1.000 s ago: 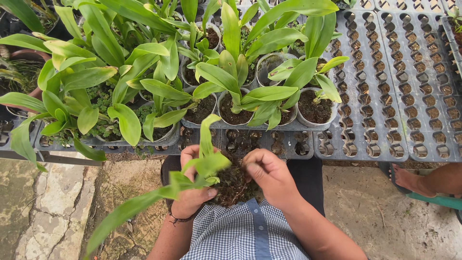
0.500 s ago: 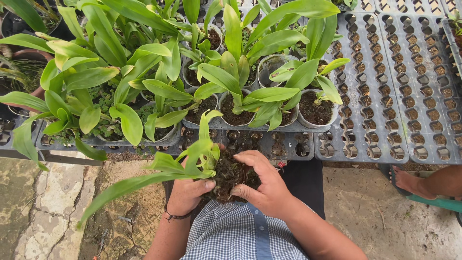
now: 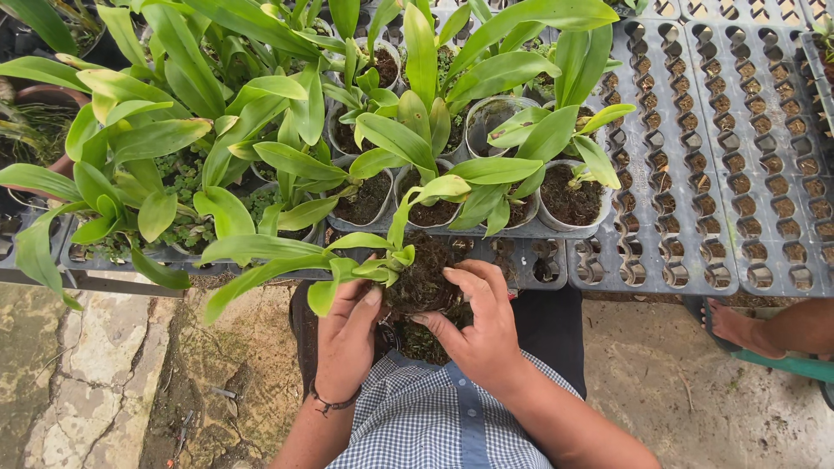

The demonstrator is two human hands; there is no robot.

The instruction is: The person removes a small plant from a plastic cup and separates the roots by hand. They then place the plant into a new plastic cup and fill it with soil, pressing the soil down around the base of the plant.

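Cupping the dark root ball (image 3: pixel 423 282) of a long-leaved seedling (image 3: pixel 347 260), my left hand (image 3: pixel 347 334) and right hand (image 3: pixel 473 326) each keep a closed grip on it from opposite sides. I hold it just above my lap, at the near edge of the black cell tray (image 3: pixel 695 174). Beyond it, potted plants (image 3: pixel 417 165) fill the worktop (image 3: pixel 87 280). A sandalled foot (image 3: pixel 738 326) rests at right.
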